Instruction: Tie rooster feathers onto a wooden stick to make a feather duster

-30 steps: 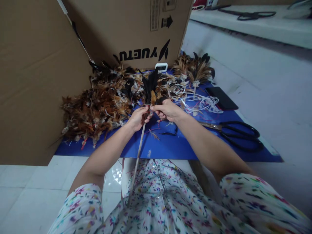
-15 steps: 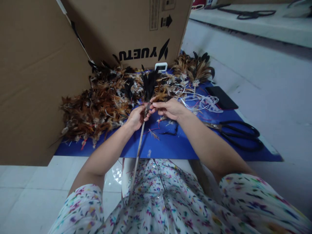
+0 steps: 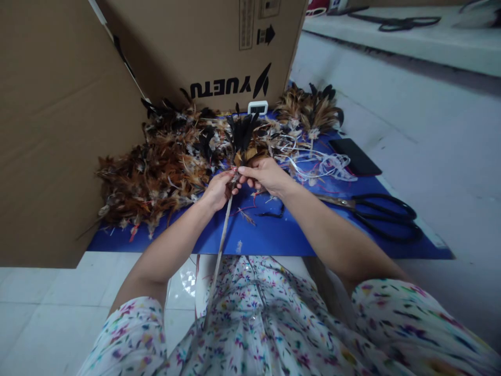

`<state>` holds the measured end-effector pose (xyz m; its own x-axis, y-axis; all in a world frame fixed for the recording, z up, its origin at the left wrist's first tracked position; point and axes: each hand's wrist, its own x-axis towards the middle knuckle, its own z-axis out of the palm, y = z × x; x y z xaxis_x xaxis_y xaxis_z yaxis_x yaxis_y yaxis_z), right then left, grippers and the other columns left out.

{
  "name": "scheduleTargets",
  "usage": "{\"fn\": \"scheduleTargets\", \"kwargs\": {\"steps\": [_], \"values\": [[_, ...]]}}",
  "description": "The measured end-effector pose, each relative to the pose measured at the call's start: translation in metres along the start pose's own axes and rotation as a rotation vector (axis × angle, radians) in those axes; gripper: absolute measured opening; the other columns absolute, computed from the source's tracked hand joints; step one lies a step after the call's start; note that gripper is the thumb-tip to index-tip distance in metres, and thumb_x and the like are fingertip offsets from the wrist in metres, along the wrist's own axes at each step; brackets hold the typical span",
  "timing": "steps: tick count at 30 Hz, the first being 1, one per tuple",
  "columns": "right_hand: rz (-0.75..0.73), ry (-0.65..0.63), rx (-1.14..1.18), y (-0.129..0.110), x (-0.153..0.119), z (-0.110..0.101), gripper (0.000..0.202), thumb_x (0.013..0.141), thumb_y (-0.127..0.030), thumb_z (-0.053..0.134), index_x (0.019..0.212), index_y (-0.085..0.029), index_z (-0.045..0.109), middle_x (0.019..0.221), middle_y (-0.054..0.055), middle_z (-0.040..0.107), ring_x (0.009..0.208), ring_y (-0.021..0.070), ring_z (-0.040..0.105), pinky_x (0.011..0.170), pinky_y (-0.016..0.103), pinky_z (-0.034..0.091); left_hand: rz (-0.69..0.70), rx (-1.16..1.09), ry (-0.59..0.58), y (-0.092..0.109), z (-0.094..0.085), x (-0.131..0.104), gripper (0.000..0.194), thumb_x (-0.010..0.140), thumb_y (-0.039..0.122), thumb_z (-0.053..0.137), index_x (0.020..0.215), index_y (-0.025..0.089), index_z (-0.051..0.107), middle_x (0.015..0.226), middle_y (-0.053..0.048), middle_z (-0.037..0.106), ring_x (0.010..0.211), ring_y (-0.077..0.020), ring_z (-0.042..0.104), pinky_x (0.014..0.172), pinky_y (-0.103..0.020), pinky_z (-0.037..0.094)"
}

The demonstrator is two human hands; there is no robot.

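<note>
A thin stick (image 3: 221, 245) runs from my lap up to the blue table top, with black feathers (image 3: 241, 130) at its upper end. My left hand (image 3: 221, 189) is closed round the stick just below the feathers. Against the feathers' base my right hand (image 3: 263, 175) pinches a small brown feather tuft (image 3: 239, 156), its thumb and forefinger meeting beside my left fingertips. A bit of red thread shows at the join. A large pile of brown feathers (image 3: 156, 162) lies to the left of my hands.
Large black-handled scissors (image 3: 383, 211) lie at the right of the blue table (image 3: 270, 237), beyond my right forearm. Behind them are a dark phone (image 3: 358, 156) and white ribbon (image 3: 329, 166). Cardboard (image 3: 164, 52) walls the back and left; a small white device (image 3: 257, 108) stands there.
My right hand has shifted slightly left and closed in on the stick's top, and the brown tuft now sits against the black feathers. My left hand has barely moved.
</note>
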<state>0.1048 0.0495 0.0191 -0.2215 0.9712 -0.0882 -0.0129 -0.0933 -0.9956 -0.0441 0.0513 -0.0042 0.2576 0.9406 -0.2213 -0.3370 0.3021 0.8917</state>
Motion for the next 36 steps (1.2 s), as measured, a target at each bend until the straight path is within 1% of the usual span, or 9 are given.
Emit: {"fn": "scheduleTargets", "kwargs": {"steps": [5, 9, 13, 17, 20, 24, 30, 34, 36], "values": [[-0.006, 0.144, -0.038, 0.002, 0.0, 0.005, 0.031, 0.075, -0.023, 0.078, 0.055, -0.013, 0.057, 0.04, -0.004, 0.052, 0.032, 0.0018, 0.036, 0.03, 0.016, 0.026, 0.011, 0.008, -0.015, -0.002, 0.0, 0.0, 0.018, 0.086, 0.005, 0.043, 0.08, 0.01, 0.06, 0.07, -0.006, 0.065, 0.054, -0.0081, 0.057, 0.044, -0.018, 0.035], [-0.051, 0.197, -0.066, 0.003, 0.0, 0.008, 0.032, 0.073, -0.021, 0.08, 0.052, -0.014, 0.056, 0.044, -0.002, 0.054, 0.034, 0.0021, 0.038, 0.032, 0.018, 0.025, 0.004, 0.001, 0.029, -0.001, 0.002, -0.001, 0.016, 0.088, 0.006, 0.043, 0.082, 0.011, 0.057, 0.07, -0.005, 0.065, 0.054, -0.008, 0.057, 0.045, -0.018, 0.036], [-0.132, 0.255, -0.039, 0.001, 0.0, 0.009, 0.03, 0.075, -0.021, 0.076, 0.054, -0.014, 0.056, 0.047, -0.002, 0.055, 0.035, 0.0028, 0.04, 0.034, 0.018, 0.028, -0.002, 0.003, 0.089, 0.002, 0.003, -0.003, 0.01, 0.09, 0.012, 0.048, 0.086, 0.013, 0.057, 0.075, -0.005, 0.065, 0.05, -0.0077, 0.056, 0.042, -0.018, 0.033], [-0.14, 0.23, -0.012, 0.003, 0.001, 0.011, 0.026, 0.073, -0.025, 0.079, 0.06, -0.015, 0.058, 0.048, -0.003, 0.056, 0.036, 0.0032, 0.041, 0.034, 0.018, 0.028, -0.011, 0.036, 0.11, 0.002, 0.002, -0.004, 0.004, 0.091, 0.017, 0.051, 0.09, 0.015, 0.055, 0.078, -0.004, 0.065, 0.048, -0.0071, 0.055, 0.038, -0.016, 0.027], [-0.088, 0.197, 0.004, 0.008, 0.003, 0.013, 0.027, 0.069, -0.028, 0.082, 0.064, -0.015, 0.059, 0.05, -0.002, 0.059, 0.036, 0.0038, 0.044, 0.033, 0.017, 0.028, 0.013, 0.052, 0.034, 0.001, 0.002, -0.004, 0.004, 0.092, 0.016, 0.049, 0.091, 0.016, 0.053, 0.071, -0.001, 0.06, 0.049, -0.0062, 0.053, 0.038, -0.014, 0.025], [-0.072, 0.165, 0.021, 0.015, 0.004, 0.016, 0.027, 0.071, -0.03, 0.081, 0.067, -0.015, 0.059, 0.053, 0.0, 0.062, 0.037, 0.0044, 0.047, 0.032, 0.017, 0.027, 0.049, 0.082, -0.05, -0.002, 0.002, -0.005, 0.012, 0.092, 0.016, 0.047, 0.082, 0.014, 0.053, 0.066, 0.0, 0.054, 0.049, -0.0045, 0.048, 0.037, -0.014, 0.024], [-0.108, 0.243, 0.036, 0.018, 0.007, 0.018, 0.03, 0.069, -0.028, 0.082, 0.062, -0.016, 0.055, 0.048, -0.005, 0.053, 0.038, 0.0028, 0.041, 0.035, 0.017, 0.029, 0.049, 0.054, -0.05, -0.003, 0.006, -0.008, 0.012, 0.091, 0.021, 0.054, 0.084, 0.012, 0.057, 0.073, -0.003, 0.058, 0.05, -0.0052, 0.05, 0.038, -0.015, 0.026], [-0.098, 0.256, 0.053, 0.02, 0.008, 0.018, 0.033, 0.067, -0.032, 0.083, 0.061, -0.017, 0.054, 0.05, -0.005, 0.052, 0.041, 0.0036, 0.043, 0.037, 0.017, 0.03, 0.061, 0.056, -0.052, -0.002, 0.008, -0.011, 0.006, 0.084, 0.011, 0.052, 0.083, 0.012, 0.058, 0.073, -0.003, 0.06, 0.052, -0.006, 0.052, 0.04, -0.016, 0.029], [-0.093, 0.266, 0.062, 0.022, 0.009, 0.018, 0.034, 0.067, -0.034, 0.083, 0.061, -0.017, 0.054, 0.05, -0.006, 0.051, 0.041, 0.0032, 0.042, 0.036, 0.018, 0.028, 0.076, 0.072, -0.052, -0.003, 0.008, -0.011, 0.009, 0.078, 0.006, 0.052, 0.082, 0.012, 0.058, 0.073, -0.003, 0.06, 0.052, -0.0055, 0.051, 0.041, -0.016, 0.03]]}}
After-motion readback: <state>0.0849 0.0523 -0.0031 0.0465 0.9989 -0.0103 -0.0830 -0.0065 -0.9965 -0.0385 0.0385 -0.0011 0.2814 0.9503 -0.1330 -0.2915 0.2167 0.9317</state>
